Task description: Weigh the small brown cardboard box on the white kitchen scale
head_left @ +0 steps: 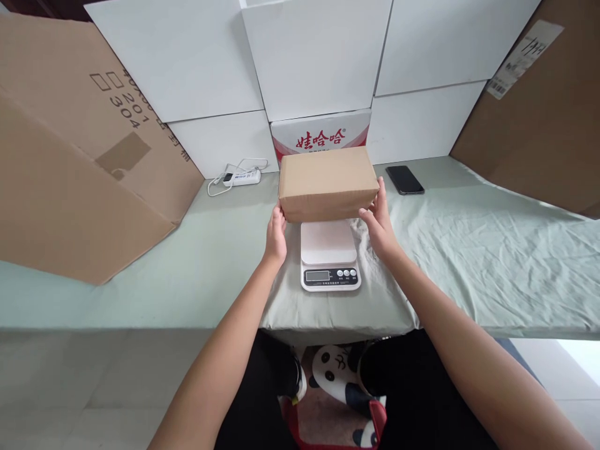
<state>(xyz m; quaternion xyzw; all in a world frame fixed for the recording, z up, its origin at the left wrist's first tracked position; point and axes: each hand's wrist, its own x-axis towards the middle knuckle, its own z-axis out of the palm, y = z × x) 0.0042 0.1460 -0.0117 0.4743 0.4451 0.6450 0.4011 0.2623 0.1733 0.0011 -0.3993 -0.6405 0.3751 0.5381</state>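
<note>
Nearest to me, past my knees and a panda-print mat on the floor, both forearms reach out over the table (469, 262) with its pale green cloth. Between them sits the kitchen scale (330, 255), white, its display dark or too small for me to read. I hold the cardboard box (327, 182) by its two ends, above and slightly behind the scale's platform; I cannot tell whether its far edge touches the platform, but most of the plate shows bare in front of it. I judge the weighing as not yet done: the box is gripped, not set down, and no reading shows.

My left hand (276, 236) presses flat against the box's left end, fingers together and curled lightly round the lower corner. My right hand (380, 224) mirrors it on the right end, thumb up the side, fingers spread a little. Each clamps rather than wraps.

Behind lie a white power strip (242, 177) and a black phone (404, 179), well apart from the box.
</note>
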